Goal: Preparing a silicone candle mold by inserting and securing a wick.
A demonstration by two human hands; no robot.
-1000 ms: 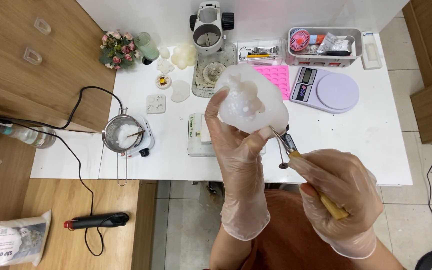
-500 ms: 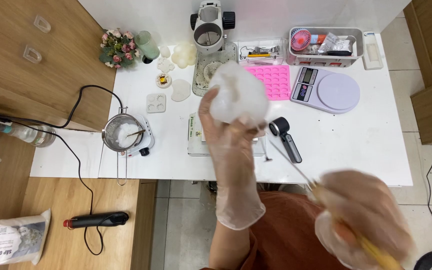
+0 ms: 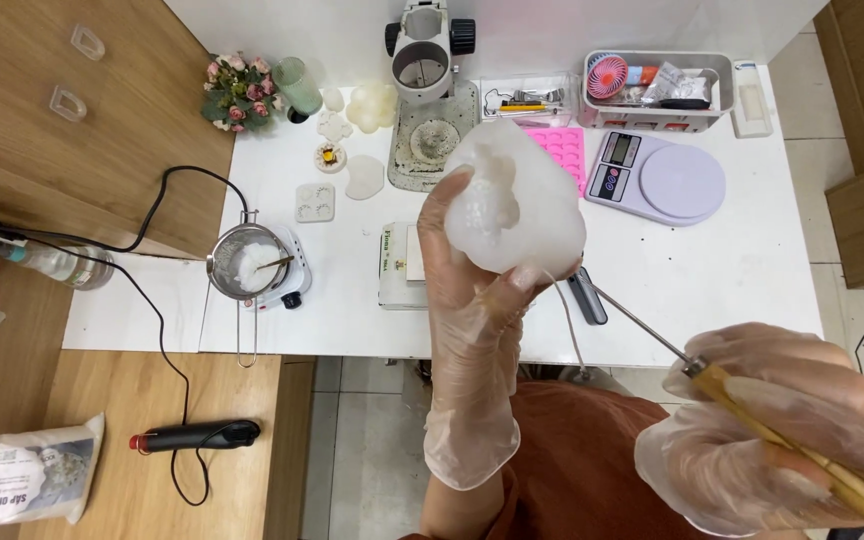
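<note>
My left hand, in a thin clear glove, grips a translucent white silicone mould and holds it up above the white table. My right hand, also gloved, is closed around a wooden-handled tool with a thin metal shaft; its tip points toward the lower right edge of the mould. A thin pale strand hangs from the mould's underside. Directly below the mould on the table lie a small box and a dark pen-shaped tool.
On the table: a small pot of white wax on a hotplate, a microscope stand, a pink mould tray, a digital scale, a bin of supplies, flowers, wax shapes. A black corded tool and a bag lie on the wooden bench.
My right hand pulled down and to the right, drawing the tool away from the mould. My left hand tilted the mould and kept it raised.
</note>
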